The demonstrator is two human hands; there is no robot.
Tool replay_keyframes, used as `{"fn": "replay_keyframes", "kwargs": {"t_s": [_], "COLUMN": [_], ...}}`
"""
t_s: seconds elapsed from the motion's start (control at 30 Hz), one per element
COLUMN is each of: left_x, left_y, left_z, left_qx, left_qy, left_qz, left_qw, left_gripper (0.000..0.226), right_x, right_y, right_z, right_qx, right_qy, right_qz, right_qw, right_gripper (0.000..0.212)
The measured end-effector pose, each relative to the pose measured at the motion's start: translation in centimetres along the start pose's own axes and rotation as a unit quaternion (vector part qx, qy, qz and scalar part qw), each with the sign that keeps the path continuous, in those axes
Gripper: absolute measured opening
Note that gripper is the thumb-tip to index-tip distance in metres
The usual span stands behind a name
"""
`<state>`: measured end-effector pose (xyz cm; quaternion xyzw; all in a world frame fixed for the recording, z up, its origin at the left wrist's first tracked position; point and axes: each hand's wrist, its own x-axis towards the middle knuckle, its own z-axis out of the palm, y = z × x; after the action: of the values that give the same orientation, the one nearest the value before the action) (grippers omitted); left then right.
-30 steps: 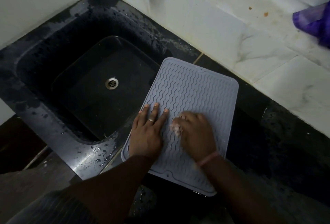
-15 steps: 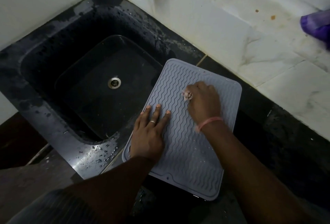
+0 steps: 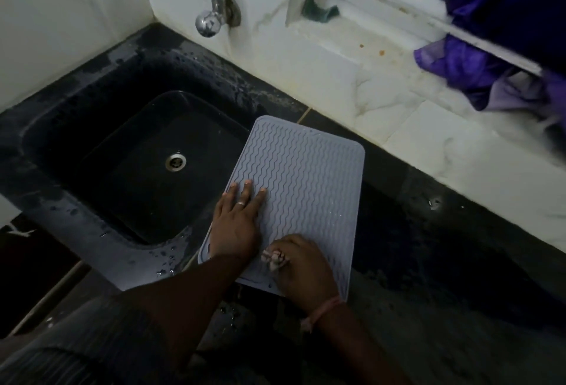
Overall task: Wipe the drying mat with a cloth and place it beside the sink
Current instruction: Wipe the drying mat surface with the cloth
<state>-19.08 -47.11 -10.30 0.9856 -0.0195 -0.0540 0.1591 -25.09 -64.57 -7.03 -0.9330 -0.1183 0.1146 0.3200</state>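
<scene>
Dark wet counter beside the black sink [image 3: 101,127], and the grey drying mat [image 3: 301,188] lies flat, left edge overhanging the basin, long axis running from the person toward the tiled wall. Left hand [image 3: 237,225] presses down, fingers straight; right hand [image 3: 303,265] clenches a bunched cloth [image 3: 274,258] at the near end. Best wiped along the ridges, mat pinned

walls: white tile [image 3: 70,32] | counter: dark stone [image 3: 444,246] | ledge: white marble [image 3: 352,84] | light: dim
</scene>
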Motion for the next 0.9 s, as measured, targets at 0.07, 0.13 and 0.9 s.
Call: {"fn": "replay_keyframes", "kwargs": {"t_s": [0.07, 0.13, 0.9], "left_x": [-0.1, -0.6, -1.8], "left_y": [0.1, 1.1, 3.2], "left_z": [-0.1, -0.1, -2.3], "left_qx": [-0.006, -0.018, 0.060], "left_qy": [-0.001, 0.015, -0.330], "left_qz": [0.008, -0.001, 0.003], "left_qw": [1.000, 1.000, 0.942], "left_gripper": [0.072, 0.064, 0.159], "right_x": [0.3, 1.1, -3.0], "right_y": [0.0, 0.8, 5.0], "right_z": [-1.0, -2.2, -1.6], "right_qx": [0.109, 0.128, -0.139], "right_qy": [0.059, 0.144, 0.047], "right_qz": [0.025, 0.063, -0.129], "right_qw": [0.992, 0.979, 0.981], "right_gripper": [0.031, 0.028, 0.041]}}
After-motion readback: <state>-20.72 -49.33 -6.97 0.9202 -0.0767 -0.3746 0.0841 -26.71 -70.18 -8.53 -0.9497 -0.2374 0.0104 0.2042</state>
